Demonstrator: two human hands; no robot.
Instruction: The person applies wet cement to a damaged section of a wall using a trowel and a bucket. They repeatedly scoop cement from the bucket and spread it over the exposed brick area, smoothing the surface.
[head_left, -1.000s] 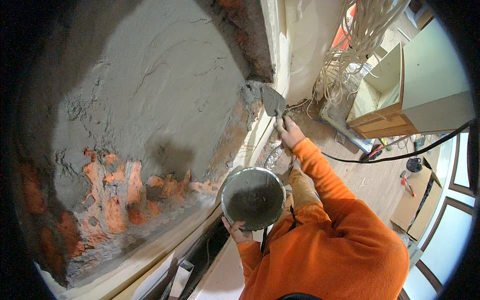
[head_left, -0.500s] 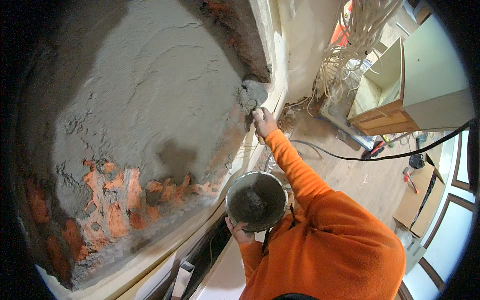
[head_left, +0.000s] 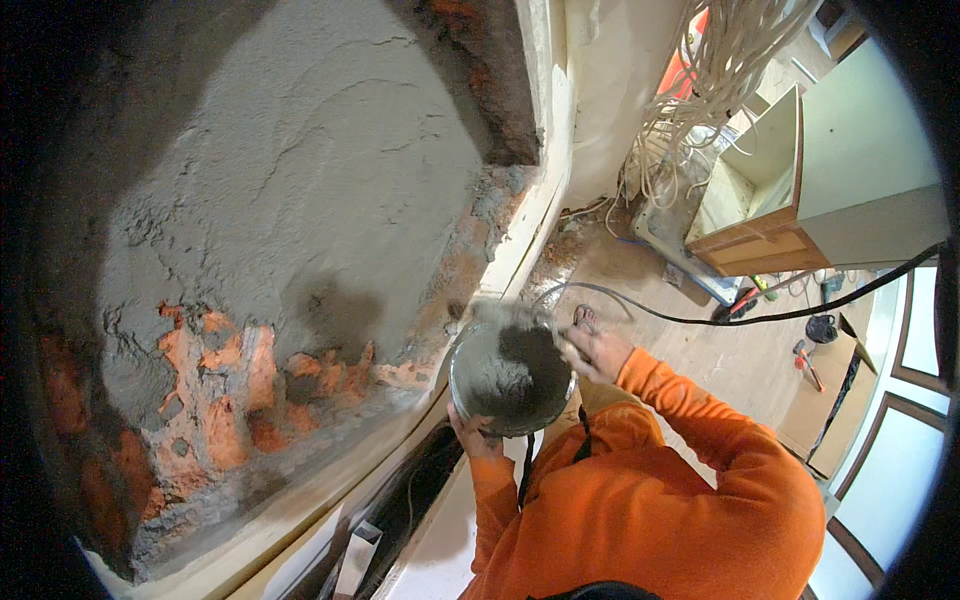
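My left hand (head_left: 474,434) is closed on the near-left side of a round bucket (head_left: 455,385), holding it tilted up beside the wall. Wet grey mortar (head_left: 515,375) lies inside. At the bucket's right rim is my right hand (head_left: 597,354), closed and smeared by motion, with a trowel (head_left: 505,315) in its grip. The trowel's blade is blurred over the far rim, so its exact edge cannot be made out. To the left stands a wall coated with rough grey plaster (head_left: 330,170), with orange brick (head_left: 228,400) showing through low down.
A pale ledge (head_left: 500,270) runs along the wall's right and lower side. Coiled cables (head_left: 690,110) hang at the far right, near an open cabinet (head_left: 750,180). A black hose (head_left: 690,320) crosses the floor. Hand tools (head_left: 808,365) and cardboard (head_left: 825,400) lie further right.
My right hand has come back from the wall's right edge to the bucket, bringing the trowel with it. My left hand keeps its hold, with the bucket barely shifted.
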